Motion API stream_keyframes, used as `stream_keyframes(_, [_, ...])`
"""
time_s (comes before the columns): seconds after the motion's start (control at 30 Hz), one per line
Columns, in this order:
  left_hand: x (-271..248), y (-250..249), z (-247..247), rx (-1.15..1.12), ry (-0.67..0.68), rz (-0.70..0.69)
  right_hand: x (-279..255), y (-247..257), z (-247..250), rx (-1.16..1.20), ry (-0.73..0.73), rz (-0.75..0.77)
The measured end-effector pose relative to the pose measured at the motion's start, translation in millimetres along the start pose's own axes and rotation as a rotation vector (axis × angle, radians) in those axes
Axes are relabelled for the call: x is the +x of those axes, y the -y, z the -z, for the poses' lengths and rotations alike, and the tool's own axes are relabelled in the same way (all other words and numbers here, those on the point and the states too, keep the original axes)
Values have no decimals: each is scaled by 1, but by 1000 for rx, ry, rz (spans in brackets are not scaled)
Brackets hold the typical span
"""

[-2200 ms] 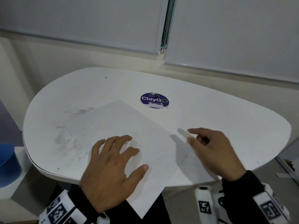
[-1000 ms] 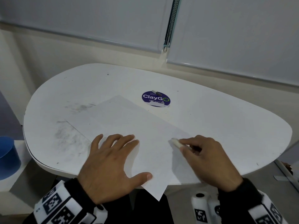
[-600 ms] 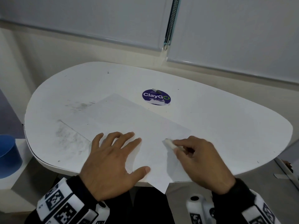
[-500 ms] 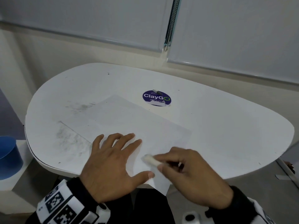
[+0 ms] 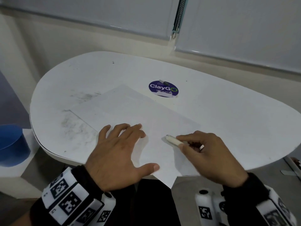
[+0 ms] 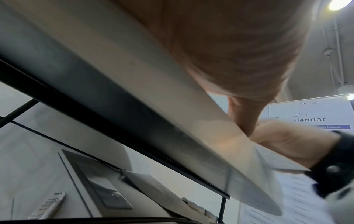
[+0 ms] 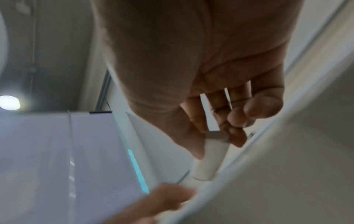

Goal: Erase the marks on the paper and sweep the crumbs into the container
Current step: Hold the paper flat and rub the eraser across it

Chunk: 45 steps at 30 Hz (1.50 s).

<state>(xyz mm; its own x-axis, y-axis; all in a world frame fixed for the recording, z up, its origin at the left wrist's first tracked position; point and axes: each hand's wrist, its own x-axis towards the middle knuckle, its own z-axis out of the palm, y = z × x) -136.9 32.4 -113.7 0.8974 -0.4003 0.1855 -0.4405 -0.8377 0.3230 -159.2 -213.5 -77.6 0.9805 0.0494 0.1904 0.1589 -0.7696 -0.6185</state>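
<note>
A white sheet of paper (image 5: 130, 110) lies at an angle on the white table (image 5: 228, 115), one corner hanging over the near edge. My left hand (image 5: 120, 149) lies flat on the sheet with fingers spread, pressing it down. My right hand (image 5: 202, 149) pinches a slim white eraser (image 5: 173, 140) between thumb and fingers, its tip on the paper just right of the left hand. The right wrist view has the eraser (image 7: 208, 160) end-on, touching the sheet. A blue container (image 5: 11, 144) stands low at the far left, off the table.
Grey smudges (image 5: 71, 126) mark the table left of the paper. A round purple ClayGo sticker (image 5: 163, 88) with a small object on it sits behind the sheet. Window blinds (image 5: 236, 26) run along the back wall.
The right hand has rubbed the eraser left toward the left hand and back to the right over the paper. The left hand stays pressed on the sheet.
</note>
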Motion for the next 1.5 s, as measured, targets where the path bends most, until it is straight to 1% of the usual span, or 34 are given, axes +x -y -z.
stream_keyframes(0.07, [0,0,-1,-11,-12,-7,-1,2,-8,-56,-95,24])
stream_keyframes(0.1, [0,0,-2,-11,-17,-11,-4,5,-14,-73,-98,66])
stream_keyframes(0.13, [0,1,-3,-11,-23,-13,-8,11,-18,-70,-57,109])
stream_keyframes(0.17, [0,1,-3,-13,-31,-17,-11,17,-19,-37,16,135])
stream_keyframes(0.23, [-1,2,-4,-19,-37,-18,-11,23,-12,63,166,119])
stream_keyframes(0.27, [-1,2,-4,-21,-32,-14,-9,20,-7,93,187,99])
stream_keyframes(0.3, [-1,2,-4,-22,-25,-8,-5,14,-1,99,147,74])
stream_keyframes(0.37, [0,3,-3,-13,-17,2,0,4,4,41,-5,33])
stream_keyframes(0.4, [0,3,-3,-12,-21,2,0,5,3,0,-47,46])
stream_keyframes(0.43, [0,2,-2,-13,-27,-1,-3,9,-1,-17,-37,83])
stream_keyframes(0.47, [0,1,-2,-16,-31,-2,-7,16,-8,-1,39,132])
stream_keyframes(0.53, [0,-1,-2,-12,-24,-1,-16,30,-17,80,264,160])
stream_keyframes(0.57, [0,-1,-1,-7,-15,3,-16,32,-17,102,301,158])
stream_keyframes(0.6, [0,-1,0,-2,-6,8,-12,26,-15,94,263,151])
stream_keyframes(0.7, [1,0,1,22,21,23,-2,6,-4,-8,8,57])
stream_keyframes(0.73, [1,0,1,18,18,22,-2,6,-4,-40,-34,56])
stream_keyframes(0.77, [0,-1,2,5,11,21,-4,10,-7,-51,-37,87])
stream_keyframes(0.83, [0,-1,1,-10,6,21,-12,26,-16,18,90,160])
stream_keyframes(0.87, [0,-1,0,-8,7,21,-15,31,-19,61,163,161])
stream_keyframes(0.9, [0,-1,1,-7,8,20,-13,31,-18,86,194,148])
stream_keyframes(0.93, [0,-1,1,-3,10,20,-9,25,-16,77,173,128])
stream_keyframes(1.03, [1,-1,1,19,33,23,1,3,-9,-28,-52,32])
stream_keyframes(1.07, [1,-1,1,17,31,20,0,3,-10,-56,-94,34])
stream_keyframes(1.1, [1,-1,1,8,23,17,-2,7,-13,-65,-90,68])
stream_keyframes(1.13, [0,-1,0,-3,13,15,-7,15,-17,-49,-27,128])
stream_keyframes(1.17, [0,-2,0,-14,3,12,-11,24,-21,-8,72,177])
stream_keyframes(1.2, [0,-2,0,-24,2,10,-15,30,-22,30,168,195])
stream_keyframes(1.23, [0,-2,0,-25,6,10,-14,31,-20,57,212,195])
stream_keyframes(1.27, [0,-1,-1,-19,11,10,-10,26,-17,57,189,177])
stream_keyframes(1.37, [0,1,-2,-6,11,10,-1,5,-8,-33,-30,44])
stream_keyframes(1.4, [-1,1,-2,-10,11,9,-2,4,-7,-55,-65,35])
stream_keyframes(1.43, [-1,1,-2,-14,10,10,-4,7,-8,-56,-56,59])
stream_keyframes(1.5, [0,1,-2,-9,1,9,-10,21,-14,2,94,134])
